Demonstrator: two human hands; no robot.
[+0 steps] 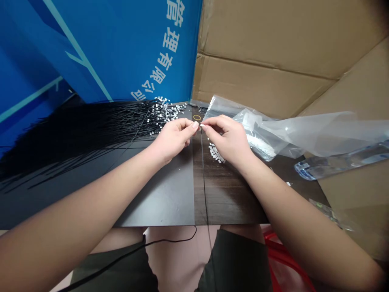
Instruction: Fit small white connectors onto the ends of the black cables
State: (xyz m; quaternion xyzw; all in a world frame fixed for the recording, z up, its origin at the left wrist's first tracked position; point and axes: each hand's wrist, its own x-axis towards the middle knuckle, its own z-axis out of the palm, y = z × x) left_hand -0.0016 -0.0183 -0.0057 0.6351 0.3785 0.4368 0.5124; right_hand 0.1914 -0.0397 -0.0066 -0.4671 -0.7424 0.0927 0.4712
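Thin black wire (203,182) pinched near its top between left hand (173,140) and right hand (227,138), both grips closed, tiny white piece (199,126) at the meeting point, above dark desk (158,202). Loose white bits (215,153) just under right hand, at 6 o'clock. Long black wire bunch (91,129) with white ends at 10 o'clock; plastic bag (304,134) at 2 o'clock.

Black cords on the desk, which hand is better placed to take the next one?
Left, most likely. The left hand lies right beside the white-tipped ends of the black cords, while the right hand sits farther away, past the left hand. Both pinch something small at the fingertips.
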